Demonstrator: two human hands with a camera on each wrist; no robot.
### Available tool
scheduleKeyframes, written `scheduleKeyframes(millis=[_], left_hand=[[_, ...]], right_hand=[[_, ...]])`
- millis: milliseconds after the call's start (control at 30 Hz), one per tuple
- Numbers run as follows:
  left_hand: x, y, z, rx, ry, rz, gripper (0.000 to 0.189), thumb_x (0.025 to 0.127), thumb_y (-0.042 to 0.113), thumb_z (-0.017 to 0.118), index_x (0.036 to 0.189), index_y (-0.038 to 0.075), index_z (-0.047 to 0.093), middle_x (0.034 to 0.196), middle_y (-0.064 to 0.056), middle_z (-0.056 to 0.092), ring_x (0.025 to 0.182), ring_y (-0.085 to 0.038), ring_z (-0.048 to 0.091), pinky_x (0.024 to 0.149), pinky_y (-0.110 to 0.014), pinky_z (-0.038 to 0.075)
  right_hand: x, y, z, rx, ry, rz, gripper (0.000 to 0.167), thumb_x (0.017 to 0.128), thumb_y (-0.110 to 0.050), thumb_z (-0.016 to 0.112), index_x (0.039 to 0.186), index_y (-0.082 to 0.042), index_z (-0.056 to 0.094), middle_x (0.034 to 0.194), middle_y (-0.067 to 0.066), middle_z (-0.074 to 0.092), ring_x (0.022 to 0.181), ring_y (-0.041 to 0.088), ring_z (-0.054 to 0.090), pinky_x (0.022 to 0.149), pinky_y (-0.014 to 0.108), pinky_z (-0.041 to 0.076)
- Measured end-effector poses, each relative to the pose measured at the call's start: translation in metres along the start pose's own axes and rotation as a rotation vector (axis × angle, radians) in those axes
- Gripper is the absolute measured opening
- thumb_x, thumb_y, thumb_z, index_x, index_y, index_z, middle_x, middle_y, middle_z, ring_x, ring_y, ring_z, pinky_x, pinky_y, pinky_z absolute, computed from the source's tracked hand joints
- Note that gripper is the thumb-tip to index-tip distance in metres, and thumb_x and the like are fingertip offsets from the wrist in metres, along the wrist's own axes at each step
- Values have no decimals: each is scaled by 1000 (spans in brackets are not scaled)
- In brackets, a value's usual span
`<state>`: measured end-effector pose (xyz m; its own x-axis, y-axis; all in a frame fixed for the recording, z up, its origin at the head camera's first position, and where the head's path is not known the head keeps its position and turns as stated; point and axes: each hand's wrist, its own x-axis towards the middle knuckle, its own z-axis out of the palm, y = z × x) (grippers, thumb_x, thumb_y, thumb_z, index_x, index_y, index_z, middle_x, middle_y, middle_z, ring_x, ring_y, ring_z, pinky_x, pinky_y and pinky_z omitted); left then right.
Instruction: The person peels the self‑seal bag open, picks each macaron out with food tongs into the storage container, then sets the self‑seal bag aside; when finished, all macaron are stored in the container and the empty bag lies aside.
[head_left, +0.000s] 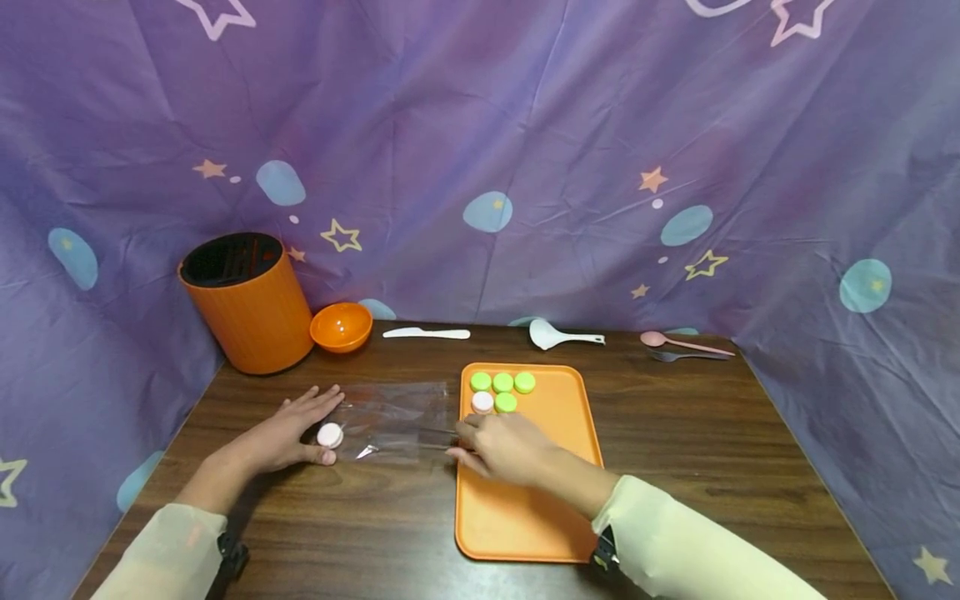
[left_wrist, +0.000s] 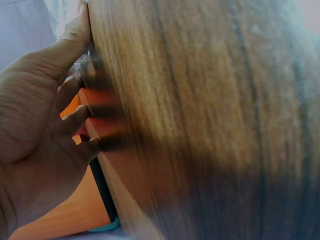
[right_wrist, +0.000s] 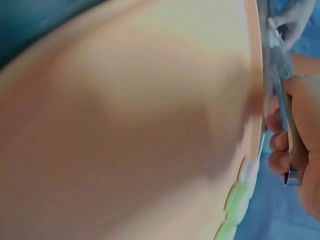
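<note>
A clear plastic bag (head_left: pixel 405 404) lies flat on the table. At its left end is a pale pink macaron (head_left: pixel 330 435), apparently inside the bag. My left hand (head_left: pixel 288 429) rests there with fingers spread, thumb and forefinger on either side of the macaron. My right hand (head_left: pixel 510 450), above the orange tray (head_left: pixel 532 529), grips metal tongs (right_wrist: pixel 295 145). Their tips reach left into the bag's right end. On the tray's upper left are several green macarons (head_left: pixel 503 382) and one pale pink macaron (head_left: pixel 483 402).
Along the back stand an orange knife block (head_left: pixel 251 321) and an orange bowl (head_left: pixel 342 327). A white knife (head_left: pixel 426 333), a white ladle (head_left: pixel 551 336), a pink spoon (head_left: pixel 654 339) and a grey fork (head_left: pixel 667 356) lie further right. A purple cloth (head_left: pixel 420 125) encloses the table.
</note>
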<state>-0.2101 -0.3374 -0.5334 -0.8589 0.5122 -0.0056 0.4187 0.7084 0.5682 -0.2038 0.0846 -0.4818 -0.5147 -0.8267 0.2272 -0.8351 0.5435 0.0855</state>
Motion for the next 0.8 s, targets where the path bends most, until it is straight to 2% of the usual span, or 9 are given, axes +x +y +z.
scheduleKeyframes(millis=[200, 333, 433, 533, 667, 800], left_hand=[[-3, 10, -5, -10, -2, 21, 104, 92, 58, 81, 174, 12, 36, 181, -21, 30, 167, -57, 16, 116, -93, 15], [-5, 30, -13, -4, -26, -26, 105, 91, 54, 83, 171, 4, 38, 178, -28, 31, 164, -63, 17, 118, -93, 15], [-5, 45, -18, 21, -48, -72, 105, 89, 48, 86, 169, -1, 39, 177, -32, 31, 162, -66, 19, 121, -91, 16], [-4, 53, -21, 43, -60, -97, 104, 89, 41, 89, 168, -3, 39, 177, -32, 31, 162, -66, 20, 122, -89, 17], [-3, 56, -21, 59, -59, -103, 104, 88, 37, 90, 168, -5, 39, 176, -32, 32, 162, -66, 21, 122, -89, 19], [-4, 53, -21, 39, -55, -98, 105, 88, 40, 89, 168, -4, 39, 176, -32, 32, 162, -66, 20, 123, -89, 17]], right_hand=[[18, -13, 7, -18, -35, -33, 35, 113, -46, 61, 98, -16, 71, 88, -4, 71, 71, 9, 69, 58, 31, 59], [26, -19, 11, -13, -35, -41, 35, 113, -46, 62, 104, -15, 74, 91, -4, 72, 71, 8, 70, 57, 28, 59], [31, -22, 14, -9, -28, -43, 34, 113, -47, 62, 103, -16, 73, 90, -5, 71, 69, 7, 69, 56, 27, 57], [36, -23, 17, -7, -25, -43, 35, 113, -48, 62, 100, -16, 72, 89, -5, 70, 67, 7, 67, 53, 27, 56], [41, -24, 20, -1, -18, -42, 35, 112, -48, 63, 105, -15, 74, 90, -4, 71, 68, 7, 68, 54, 26, 58], [44, -25, 22, 16, -26, -36, 36, 112, -48, 64, 105, -14, 74, 92, -3, 71, 71, 9, 70, 57, 28, 61]])
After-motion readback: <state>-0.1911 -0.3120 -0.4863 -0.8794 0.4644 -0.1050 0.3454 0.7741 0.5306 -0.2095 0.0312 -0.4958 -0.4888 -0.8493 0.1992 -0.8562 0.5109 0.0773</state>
